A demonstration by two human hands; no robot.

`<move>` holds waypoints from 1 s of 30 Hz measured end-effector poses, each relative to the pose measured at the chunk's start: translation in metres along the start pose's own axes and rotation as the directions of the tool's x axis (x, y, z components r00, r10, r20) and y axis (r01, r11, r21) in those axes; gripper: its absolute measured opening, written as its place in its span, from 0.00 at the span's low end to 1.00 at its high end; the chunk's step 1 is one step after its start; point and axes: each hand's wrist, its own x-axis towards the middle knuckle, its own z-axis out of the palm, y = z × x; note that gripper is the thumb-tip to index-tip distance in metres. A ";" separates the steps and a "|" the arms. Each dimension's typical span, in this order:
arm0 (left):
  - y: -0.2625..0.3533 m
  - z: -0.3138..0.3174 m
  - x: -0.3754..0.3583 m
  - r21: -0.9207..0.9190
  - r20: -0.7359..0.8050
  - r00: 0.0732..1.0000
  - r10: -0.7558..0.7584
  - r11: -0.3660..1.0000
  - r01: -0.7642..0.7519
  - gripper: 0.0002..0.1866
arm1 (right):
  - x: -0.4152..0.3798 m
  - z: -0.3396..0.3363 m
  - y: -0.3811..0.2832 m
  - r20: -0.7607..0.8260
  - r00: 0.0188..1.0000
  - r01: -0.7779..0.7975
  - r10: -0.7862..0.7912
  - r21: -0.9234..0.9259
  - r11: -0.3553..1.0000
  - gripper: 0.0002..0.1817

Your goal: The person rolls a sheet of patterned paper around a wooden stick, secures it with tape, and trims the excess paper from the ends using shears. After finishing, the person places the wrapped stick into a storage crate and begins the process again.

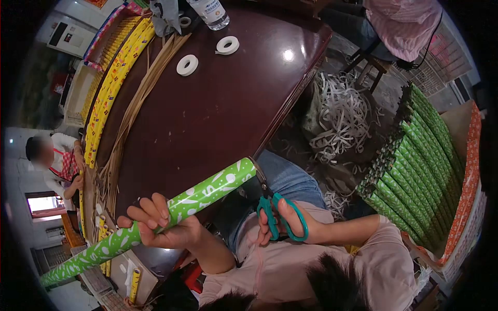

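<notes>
A long green tube (pixel 202 193) with white patterns lies slanted across the view, and my left hand (pixel 161 222) is wrapped round its middle. My right hand (pixel 291 220) has its fingers through the teal handles of a pair of scissors (pixel 273 212). The scissors' dark blades are at the tube's upper right end, partly hidden by it. Whether the blades touch the tube I cannot tell.
Two white tape rolls (pixel 187 65) and a bottle (pixel 210 13) stand on the dark table (pixel 223 98). Brown strips and yellow tubes (pixel 116 83) line its left. White strip scraps (pixel 345 116) and stacked green tubes (pixel 415 171) are right. A person (pixel 62 160) works far left.
</notes>
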 end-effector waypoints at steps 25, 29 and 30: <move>0.048 -0.031 0.026 -0.467 -0.043 0.999 0.008 0.884 -0.027 0.10 | 0.027 -0.021 -0.068 -0.141 0.721 0.382 -0.679 -0.737 0.558 0.18; 0.075 -0.053 0.031 -0.511 -0.011 0.999 0.040 0.859 -0.040 0.09 | 0.067 0.002 -0.109 0.381 0.693 0.201 -0.612 -0.917 -0.344 0.24; 0.081 -0.056 0.030 -0.498 -0.013 0.998 0.059 0.865 -0.058 0.09 | 0.087 0.007 -0.107 0.479 0.707 0.266 -0.520 -0.862 -0.431 0.23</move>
